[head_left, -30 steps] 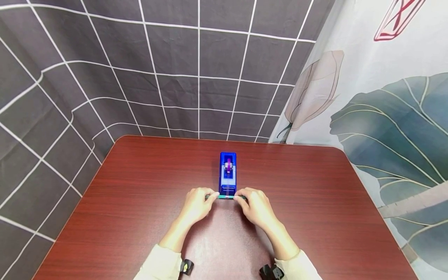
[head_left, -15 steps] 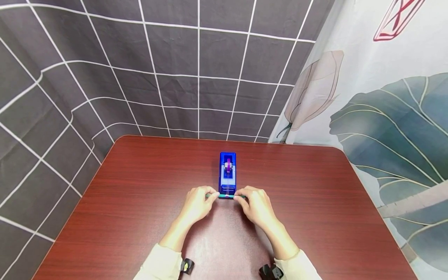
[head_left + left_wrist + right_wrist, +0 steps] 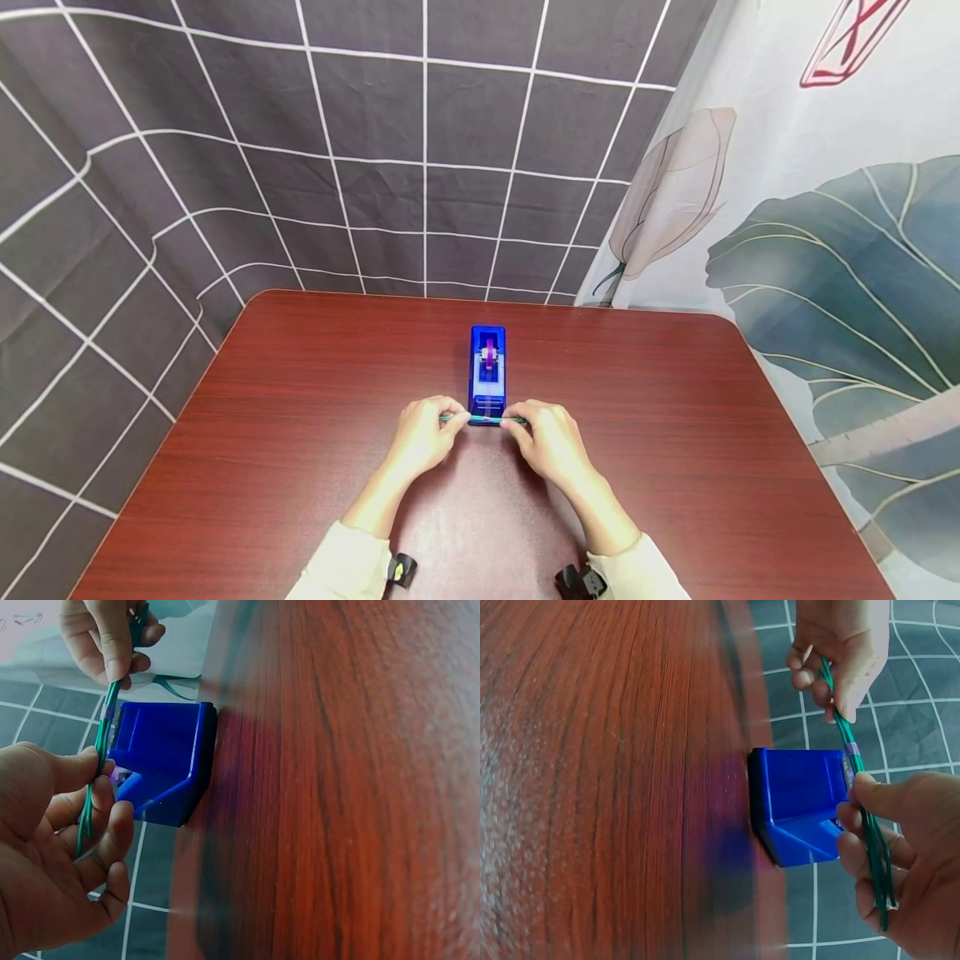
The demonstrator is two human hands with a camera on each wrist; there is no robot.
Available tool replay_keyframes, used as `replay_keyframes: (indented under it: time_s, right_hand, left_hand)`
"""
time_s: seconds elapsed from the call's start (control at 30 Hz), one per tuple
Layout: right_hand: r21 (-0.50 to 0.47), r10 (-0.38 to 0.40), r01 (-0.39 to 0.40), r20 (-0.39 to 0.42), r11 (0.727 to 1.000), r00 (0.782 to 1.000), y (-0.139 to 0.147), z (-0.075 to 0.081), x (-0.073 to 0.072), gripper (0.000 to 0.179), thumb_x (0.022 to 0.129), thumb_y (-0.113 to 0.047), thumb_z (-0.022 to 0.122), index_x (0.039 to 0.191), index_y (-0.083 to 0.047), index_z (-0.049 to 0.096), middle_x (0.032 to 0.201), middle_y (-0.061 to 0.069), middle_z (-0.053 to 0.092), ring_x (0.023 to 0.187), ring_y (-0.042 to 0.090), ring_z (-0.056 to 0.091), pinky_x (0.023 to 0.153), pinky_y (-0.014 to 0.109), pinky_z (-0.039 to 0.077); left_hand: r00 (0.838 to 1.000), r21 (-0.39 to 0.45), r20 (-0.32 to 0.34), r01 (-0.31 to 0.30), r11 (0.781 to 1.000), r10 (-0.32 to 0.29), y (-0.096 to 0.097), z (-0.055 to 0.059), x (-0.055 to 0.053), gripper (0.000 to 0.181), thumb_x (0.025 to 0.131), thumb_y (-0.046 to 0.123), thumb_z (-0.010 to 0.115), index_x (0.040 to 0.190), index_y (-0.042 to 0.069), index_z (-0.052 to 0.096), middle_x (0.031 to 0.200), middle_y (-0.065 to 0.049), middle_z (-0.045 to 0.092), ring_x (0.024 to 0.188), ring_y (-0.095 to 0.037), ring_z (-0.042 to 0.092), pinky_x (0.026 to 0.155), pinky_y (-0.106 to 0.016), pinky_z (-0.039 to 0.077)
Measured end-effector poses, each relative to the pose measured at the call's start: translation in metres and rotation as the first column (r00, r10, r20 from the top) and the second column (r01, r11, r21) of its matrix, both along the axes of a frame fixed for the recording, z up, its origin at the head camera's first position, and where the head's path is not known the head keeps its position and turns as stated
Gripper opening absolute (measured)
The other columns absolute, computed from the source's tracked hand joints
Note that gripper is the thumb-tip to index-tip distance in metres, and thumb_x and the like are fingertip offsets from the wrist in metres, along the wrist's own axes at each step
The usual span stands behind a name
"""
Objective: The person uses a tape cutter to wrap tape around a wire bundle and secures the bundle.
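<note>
A thin bundle of green wires point(image 3: 486, 419) stretches crosswise between my hands at the near end of a blue tape dispenser point(image 3: 489, 392). My left hand point(image 3: 423, 435) pinches one side of the bundle between thumb and fingers, and my right hand point(image 3: 551, 437) pinches the other. A band of purple tape point(image 3: 853, 748) wraps the wires between the two grips, close to the dispenser's serrated edge. Loose wire ends fan out past the right fingers in the right wrist view. On the dispenser sits a purple tape roll point(image 3: 490, 356).
The dispenser stands on a reddish-brown wooden table point(image 3: 337, 358). Behind it hangs a dark grey curtain point(image 3: 375, 200) with white grid lines. At the right is a white curtain point(image 3: 787, 133) with leaf prints. Black cameras point(image 3: 581, 582) are strapped at the wrists.
The wire bundle has shifted very slightly toward the dispenser. Both hands keep their pinch in nearly the same place, and the dispenser stays put.
</note>
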State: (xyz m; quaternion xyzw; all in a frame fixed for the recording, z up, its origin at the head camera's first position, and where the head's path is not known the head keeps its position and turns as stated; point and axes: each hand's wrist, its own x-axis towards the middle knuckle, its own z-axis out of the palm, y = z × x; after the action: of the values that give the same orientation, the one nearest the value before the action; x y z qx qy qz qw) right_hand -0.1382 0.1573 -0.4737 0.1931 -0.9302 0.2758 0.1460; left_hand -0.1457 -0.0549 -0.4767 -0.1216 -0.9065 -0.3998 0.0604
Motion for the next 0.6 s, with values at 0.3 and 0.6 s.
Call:
replay_keyframes:
  time_s: [0.3, 0.6]
  right_hand:
    - [-0.031, 0.017, -0.019, -0.037, 0.999, 0.999, -0.001, -0.0014, -0.0017, 0.004, 0.088, -0.011, 0.078, 0.086, -0.014, 0.077, 0.084, -0.003, 0.072, 0.078, 0.016, 0.07, 0.07, 0.04, 0.056]
    - [-0.056, 0.025, -0.027, -0.049, 0.998, 0.998, 0.0001, -0.0027, -0.0026, 0.008, 0.083, -0.01, 0.083, 0.085, -0.013, 0.076, 0.083, -0.004, 0.071, 0.077, 0.016, 0.07, 0.07, 0.039, 0.055]
  left_hand:
    - [1.0, 0.006, 0.023, -0.014, 1.0, 0.014, -0.0012, -0.0018, -0.0019, 0.006, 0.092, 0.016, 0.074, 0.086, 0.013, 0.075, 0.085, 0.002, 0.074, 0.074, -0.015, 0.067, 0.074, -0.039, 0.051]
    - [1.0, 0.039, 0.021, -0.024, 0.999, 0.023, -0.0017, -0.0007, -0.0014, 0.004, 0.089, 0.017, 0.077, 0.086, 0.015, 0.076, 0.084, 0.004, 0.073, 0.069, -0.009, 0.064, 0.07, -0.035, 0.049]
